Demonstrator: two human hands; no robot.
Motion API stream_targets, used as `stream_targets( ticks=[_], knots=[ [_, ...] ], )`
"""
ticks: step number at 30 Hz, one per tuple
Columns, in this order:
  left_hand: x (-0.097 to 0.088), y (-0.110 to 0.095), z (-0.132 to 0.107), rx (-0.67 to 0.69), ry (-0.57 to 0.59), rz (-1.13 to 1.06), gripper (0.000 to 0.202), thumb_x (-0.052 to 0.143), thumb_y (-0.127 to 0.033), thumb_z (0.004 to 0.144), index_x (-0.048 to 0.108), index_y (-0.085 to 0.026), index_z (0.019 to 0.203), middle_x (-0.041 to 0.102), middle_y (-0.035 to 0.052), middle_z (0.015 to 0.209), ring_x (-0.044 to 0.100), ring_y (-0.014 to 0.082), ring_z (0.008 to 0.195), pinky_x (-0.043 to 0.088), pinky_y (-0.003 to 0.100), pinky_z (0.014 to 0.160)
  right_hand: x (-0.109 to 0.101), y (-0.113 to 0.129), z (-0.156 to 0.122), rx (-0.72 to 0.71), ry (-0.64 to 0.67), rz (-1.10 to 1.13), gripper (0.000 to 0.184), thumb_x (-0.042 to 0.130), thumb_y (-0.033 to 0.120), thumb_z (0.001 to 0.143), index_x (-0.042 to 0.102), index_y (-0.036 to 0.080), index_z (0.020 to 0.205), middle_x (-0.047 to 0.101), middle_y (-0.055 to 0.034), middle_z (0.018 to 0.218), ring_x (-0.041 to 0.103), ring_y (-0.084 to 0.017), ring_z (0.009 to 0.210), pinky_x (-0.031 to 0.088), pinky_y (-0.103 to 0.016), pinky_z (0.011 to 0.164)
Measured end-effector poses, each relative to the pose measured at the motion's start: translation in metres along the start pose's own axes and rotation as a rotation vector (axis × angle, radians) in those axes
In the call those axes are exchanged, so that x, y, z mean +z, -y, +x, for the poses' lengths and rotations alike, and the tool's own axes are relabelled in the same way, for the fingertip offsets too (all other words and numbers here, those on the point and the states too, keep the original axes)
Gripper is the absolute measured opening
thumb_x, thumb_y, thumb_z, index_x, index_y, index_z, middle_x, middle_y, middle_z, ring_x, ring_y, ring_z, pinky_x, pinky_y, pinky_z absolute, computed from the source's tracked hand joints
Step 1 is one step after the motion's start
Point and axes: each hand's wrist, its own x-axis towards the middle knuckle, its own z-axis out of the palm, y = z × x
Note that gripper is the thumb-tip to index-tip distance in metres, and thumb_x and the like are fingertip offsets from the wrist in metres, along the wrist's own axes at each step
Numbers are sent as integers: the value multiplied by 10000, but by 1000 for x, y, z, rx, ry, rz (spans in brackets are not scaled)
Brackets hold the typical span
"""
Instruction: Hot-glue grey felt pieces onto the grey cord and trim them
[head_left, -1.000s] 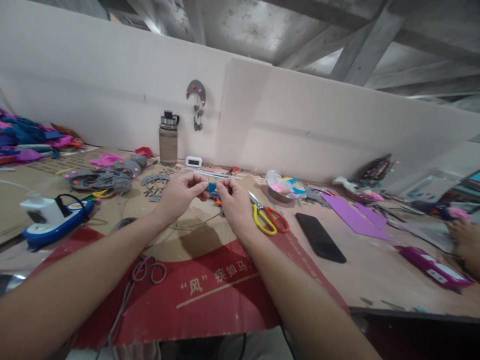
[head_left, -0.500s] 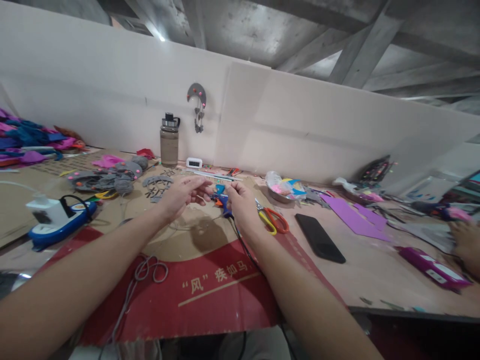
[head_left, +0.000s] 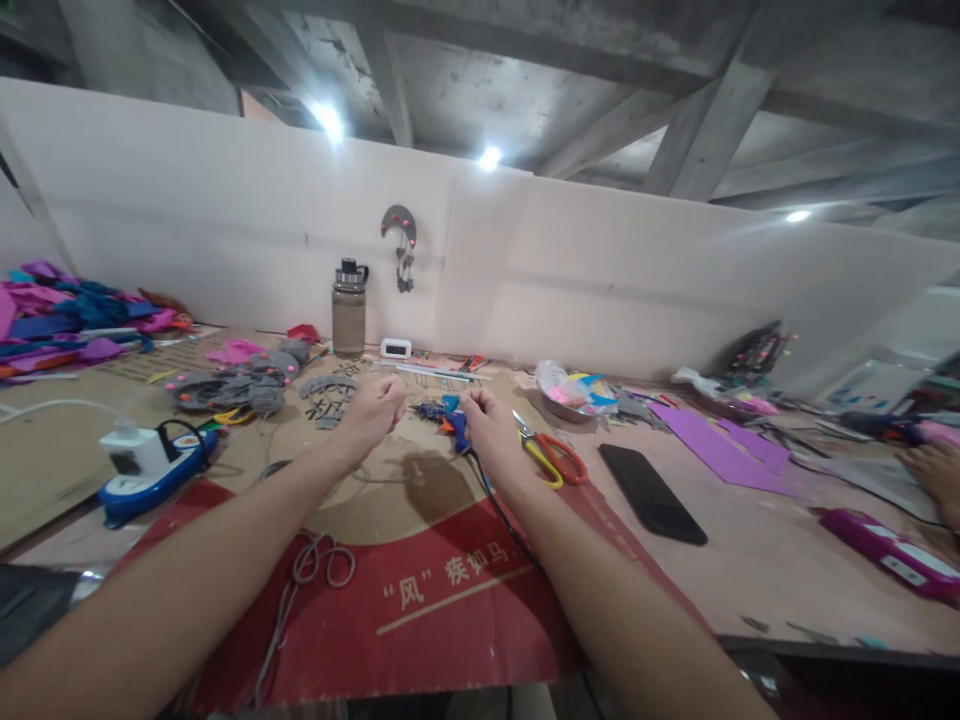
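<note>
Far left, a felt pile [head_left: 67, 315] in pink, purple and blue is lying on the table [head_left: 750, 560], with a blue-and-white power strip [head_left: 150, 465] sitting nearer. Grey felt pieces [head_left: 232, 385] are lying beyond it, and a water bottle [head_left: 349, 320] is standing upright at the wall. The left hand [head_left: 373, 412] is hovering mid-table, its grip curled closed into a loose fist; cannot tell if anything is inside. Just to its right, a blue glue gun [head_left: 454, 420] is lying on the table with its black cord [head_left: 502, 515] running back under the right forearm. The right hand [head_left: 491, 430] is sitting right beside the gun with its fingers bent in; cannot tell whether the grip is closing on it. Further right, yellow-and-red scissors [head_left: 551, 460], a black phone [head_left: 651, 492] and purple sheets [head_left: 720, 450] are lying flat. At the far right edge, another person's hand [head_left: 934, 470] is resting.
</note>
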Motion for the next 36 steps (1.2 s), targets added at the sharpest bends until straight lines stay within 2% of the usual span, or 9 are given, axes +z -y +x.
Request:
stream_targets(
  ticks=[7, 10, 13, 19, 24, 28, 36],
  knots=[
    [-3, 3, 1, 91, 14, 112, 329, 407, -355, 817, 426, -192, 532, 417, -36, 471, 341, 96, 419, 252, 235, 428, 2, -1, -1, -5, 22, 22, 251, 488, 428, 756, 537, 184, 720, 439, 71, 515, 374, -86, 442, 319, -217, 469],
    [-3, 3, 2, 61, 22, 7, 314, 430, -410, 821, 480, -185, 609, 466, -33, 518, 388, 96, 441, 282, 227, 441, 3, 0, -1, -8, 19, 34, 250, 488, 430, 757, 520, 188, 704, 436, 73, 516, 364, -85, 435, 318, -219, 464],
    [-3, 4, 5, 94, 21, -114, 262, 491, -411, 804, 544, -171, 713, 554, -9, 635, 474, 99, 517, 372, 229, 517, 3, 0, -1, -16, 21, 46, 254, 490, 436, 756, 526, 189, 706, 442, 70, 521, 365, -89, 439, 320, -221, 462],
    [-6, 3, 9, 122, 12, -215, 238, 583, -386, 769, 607, -149, 770, 618, 24, 750, 556, 111, 627, 462, 262, 661, 5, 3, -1, -46, -14, 6, 250, 478, 412, 761, 542, 179, 693, 483, 39, 575, 409, -101, 505, 322, -219, 478],
    [-7, -1, 8, 54, 43, -289, 235, 637, -369, 734, 620, -140, 785, 634, 28, 792, 576, 103, 655, 479, 264, 700, 4, 10, -3, -43, -16, 5, 210, 464, 362, 763, 549, 180, 701, 508, 28, 611, 450, -115, 568, 346, -227, 534],
    [-8, -4, 7, 2, 22, -354, 218, 686, -317, 682, 614, -144, 794, 643, 21, 806, 574, 91, 631, 476, 258, 688, 3, 15, -3, -32, -26, 5, 196, 468, 348, 754, 549, 177, 706, 524, 26, 623, 463, -116, 576, 355, -232, 555],
    [-10, 0, 11, 40, -12, -369, 180, 716, -236, 618, 614, -131, 723, 619, 7, 701, 548, 92, 611, 428, 226, 644, 3, 7, -1, -31, -27, -10, 228, 479, 389, 742, 547, 178, 691, 488, 38, 580, 430, -105, 536, 337, -225, 523]
  ],
)
